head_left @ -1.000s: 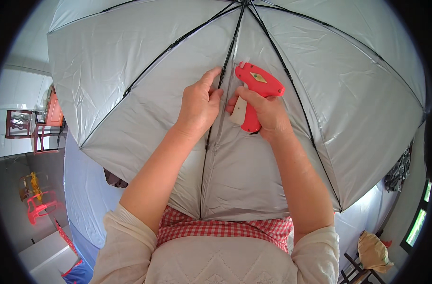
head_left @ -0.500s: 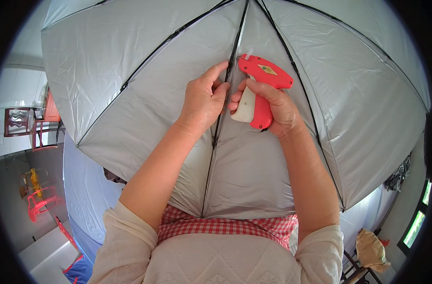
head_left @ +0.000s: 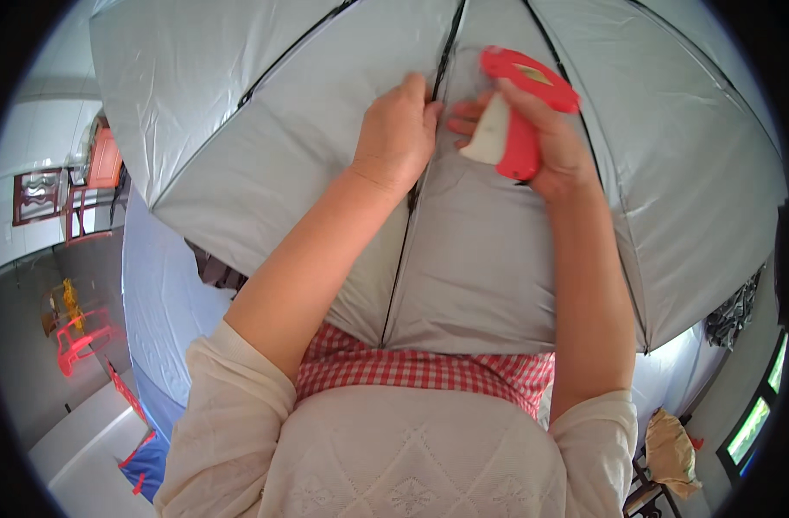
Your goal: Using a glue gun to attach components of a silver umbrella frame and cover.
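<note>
A wide silver-grey umbrella canopy (head_left: 299,129) lies spread out before me, its underside and thin black ribs showing. With fingers curled in, my left hand (head_left: 396,138) grips the middle rib (head_left: 401,268) and the cloth along it; the fingertips are partly hidden. My right hand (head_left: 567,151) is wrapped round a red tagging gun (head_left: 522,142) with a white trigger. The gun, a little blurred, is held over the panel to the right of that rib, its nose apart from the rib. Another rib (head_left: 560,65) passes behind the gun's back end.
Light blue cloth (head_left: 157,302) hangs at the left beyond the canopy's edge. Farther left are a red plastic chair (head_left: 79,341), wooden furniture (head_left: 40,197) and a white surface (head_left: 88,457). A brown bag (head_left: 671,453) sits at the lower right, near a window (head_left: 748,429).
The tagging gun has pulled away from the middle rib, up and to the right. The canopy and my left hand sit higher in the picture, the left hand still at the rib.
</note>
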Motion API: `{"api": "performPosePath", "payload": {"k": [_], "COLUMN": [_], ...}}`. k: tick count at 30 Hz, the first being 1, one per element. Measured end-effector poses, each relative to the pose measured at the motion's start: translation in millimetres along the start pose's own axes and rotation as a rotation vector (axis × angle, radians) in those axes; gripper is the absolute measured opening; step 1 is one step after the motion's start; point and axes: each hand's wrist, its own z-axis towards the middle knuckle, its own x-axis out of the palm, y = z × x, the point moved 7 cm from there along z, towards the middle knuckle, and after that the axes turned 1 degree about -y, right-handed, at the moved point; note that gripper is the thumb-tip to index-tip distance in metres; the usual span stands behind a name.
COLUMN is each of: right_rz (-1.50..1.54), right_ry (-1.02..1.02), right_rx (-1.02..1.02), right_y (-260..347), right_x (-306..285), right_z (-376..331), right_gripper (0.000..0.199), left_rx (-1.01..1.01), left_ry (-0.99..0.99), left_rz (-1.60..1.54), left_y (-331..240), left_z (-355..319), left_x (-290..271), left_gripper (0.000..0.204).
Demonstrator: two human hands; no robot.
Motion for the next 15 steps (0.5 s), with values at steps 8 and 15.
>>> {"api": "performPosePath", "payload": {"k": [8, 15], "right_rz": [0.072, 0.062], "right_ry": [-0.130, -0.197], "right_rx": [0.241, 0.130], "right_y": [-134, -132], "right_x": [18, 17], "right_z": [-113, -106], "right_gripper": [0.023, 0.025], "left_rx": [-0.106, -0.309], "left_ry": [0.379, 0.119], "left_rz": [0.421, -0.228], "left_y": [6, 30], "left_z": [-86, -108], "left_x": [8, -8], "left_gripper": [0.021, 0.011]}}
